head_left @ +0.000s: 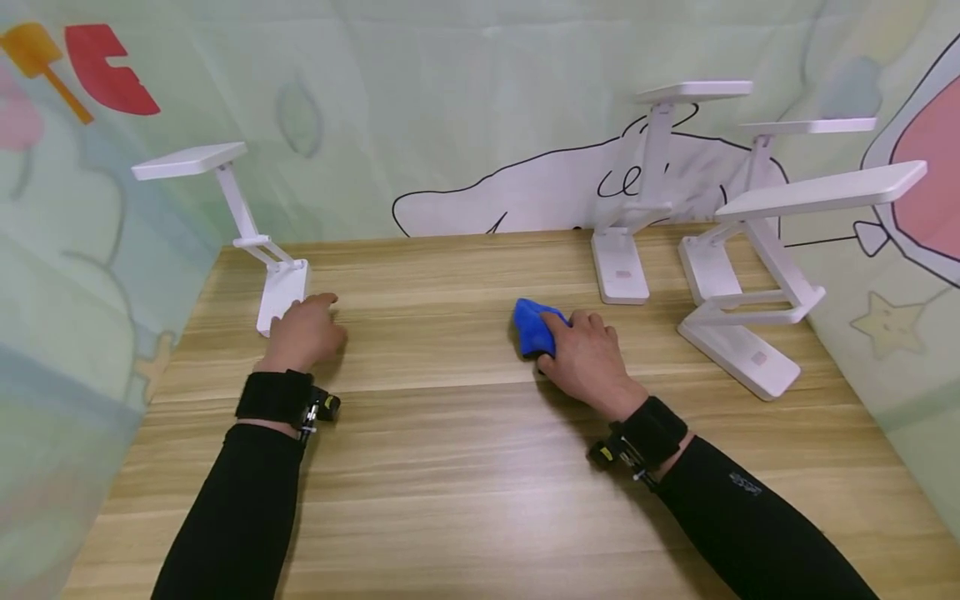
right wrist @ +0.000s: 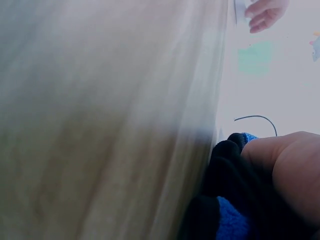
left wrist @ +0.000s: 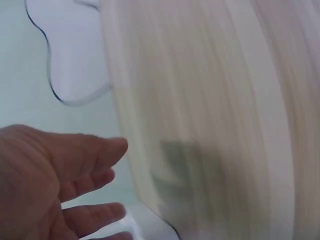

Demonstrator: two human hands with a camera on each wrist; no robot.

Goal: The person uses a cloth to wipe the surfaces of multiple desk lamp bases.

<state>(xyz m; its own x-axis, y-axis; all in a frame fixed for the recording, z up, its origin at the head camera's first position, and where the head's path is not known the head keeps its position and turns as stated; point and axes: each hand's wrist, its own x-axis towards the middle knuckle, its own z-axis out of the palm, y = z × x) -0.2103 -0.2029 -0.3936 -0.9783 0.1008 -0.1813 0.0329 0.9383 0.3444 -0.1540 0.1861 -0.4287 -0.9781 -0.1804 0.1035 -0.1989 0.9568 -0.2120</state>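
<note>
My left hand (head_left: 300,333) hovers at the near end of a white folding desk lamp's base (head_left: 287,285), its fingers loosely extended. The left wrist view shows the thumb and fingers (left wrist: 92,162) apart with nothing between them; whether a fingertip touches the lamp is unclear. At centre right, my right hand (head_left: 588,358) grips a crumpled blue cloth (head_left: 534,327) just over or on the tabletop. Up close in the right wrist view, the cloth (right wrist: 232,220) has blue fluffy parts and dark parts, with the thumb pressed against it.
Three more white desk lamps stand at the right: one at the back (head_left: 621,267), one behind the nearest (head_left: 705,271), and the nearest (head_left: 738,350), whose head juts out. The wood-grain table (head_left: 450,467) meets a printed cloth backdrop (head_left: 465,108) behind and at both sides.
</note>
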